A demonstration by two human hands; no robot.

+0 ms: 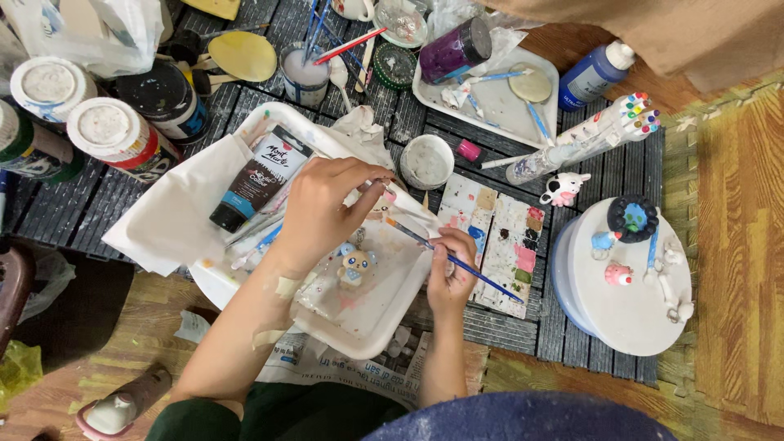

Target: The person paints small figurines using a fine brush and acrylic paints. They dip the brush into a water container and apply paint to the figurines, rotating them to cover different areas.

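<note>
My left hand [320,208] reaches over a white tray [371,318] and pinches a small pale figurine [380,198] near the tray's far edge. My right hand [452,269] grips a thin blue paintbrush [482,280], its tip pointing at that figurine. A little bear figure in blue and cream [355,265] stands in the tray just below my left wrist. A black paint tube with a blue cap [260,180] lies on white paper [175,212] to the left.
A stained paint palette [500,237] lies right of my hand. A round white stand [629,302] carries several small figures. Paint jars [114,135], a water cup [426,161], a second tray [498,102], a blue bottle [594,75] and a cow figure [563,189] crowd the dark mat.
</note>
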